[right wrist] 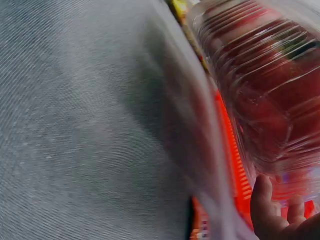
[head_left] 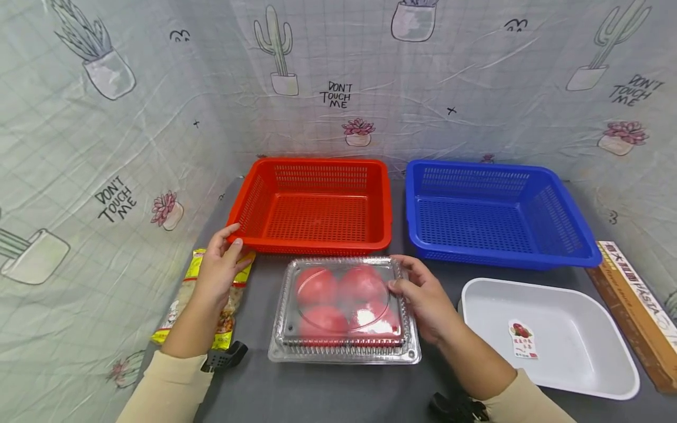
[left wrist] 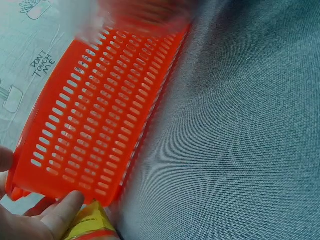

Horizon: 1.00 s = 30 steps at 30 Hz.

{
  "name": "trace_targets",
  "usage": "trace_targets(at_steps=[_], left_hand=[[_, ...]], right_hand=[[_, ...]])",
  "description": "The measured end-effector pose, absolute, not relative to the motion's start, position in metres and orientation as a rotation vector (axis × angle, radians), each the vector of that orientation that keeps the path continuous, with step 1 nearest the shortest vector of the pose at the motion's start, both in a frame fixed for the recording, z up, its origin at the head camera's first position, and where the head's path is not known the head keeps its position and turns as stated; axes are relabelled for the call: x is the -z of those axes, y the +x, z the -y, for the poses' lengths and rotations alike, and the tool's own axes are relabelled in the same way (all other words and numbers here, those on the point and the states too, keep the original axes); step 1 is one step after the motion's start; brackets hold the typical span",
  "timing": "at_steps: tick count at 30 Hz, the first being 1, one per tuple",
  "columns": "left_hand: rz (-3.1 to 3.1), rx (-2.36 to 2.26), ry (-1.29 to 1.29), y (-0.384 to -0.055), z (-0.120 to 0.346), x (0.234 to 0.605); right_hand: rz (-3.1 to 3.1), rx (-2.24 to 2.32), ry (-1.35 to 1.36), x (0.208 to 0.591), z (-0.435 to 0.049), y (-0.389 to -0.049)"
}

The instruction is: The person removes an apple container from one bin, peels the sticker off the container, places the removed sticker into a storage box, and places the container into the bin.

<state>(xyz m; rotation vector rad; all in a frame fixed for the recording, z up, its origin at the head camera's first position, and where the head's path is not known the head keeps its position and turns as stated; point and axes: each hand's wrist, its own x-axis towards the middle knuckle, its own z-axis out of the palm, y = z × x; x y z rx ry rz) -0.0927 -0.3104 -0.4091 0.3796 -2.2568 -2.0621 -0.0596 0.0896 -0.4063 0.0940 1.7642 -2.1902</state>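
Note:
My left hand grips the front left corner of the red basket, its fingers at the rim and thumb on the near side. In the left wrist view the thumb lies close to the basket's slotted wall. A clear plastic clamshell box of several round red fruits, which look like tomatoes, is in front of the basket. My right hand holds this box by its right side. In the right wrist view the fingertips are at the box's lower end. Beneath my left forearm lies a yellow food bag.
A blue basket stands at the back right. In front of it is a white tray with a fruit sticker inside. A long brown pasta box lies along the right edge. A printed curtain encloses the back and sides.

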Motion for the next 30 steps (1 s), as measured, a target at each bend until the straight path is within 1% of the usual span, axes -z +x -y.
trace_targets(at_steps=[7,12,21,26,30], left_hand=[[2.263,2.048,0.382,-0.090,0.314,0.407],[2.226,2.088,0.415,-0.094,0.309,0.408],[2.224,2.103,0.443,-0.097,0.312,0.406],[2.230,2.103,0.457,-0.097,0.311,0.404],[2.197,2.108,0.467,-0.096,0.310,0.405]], right_hand=[[-1.662,2.223,0.031,0.376,-0.100,-0.060],[-1.623,2.222,-0.030,0.347,-0.108,-0.073],[-1.561,2.245,-0.052,0.301,-0.105,-0.126],[-1.550,2.268,-0.018,0.285,-0.097,-0.161],[-1.564,2.264,0.001,0.278,-0.083,-0.191]])
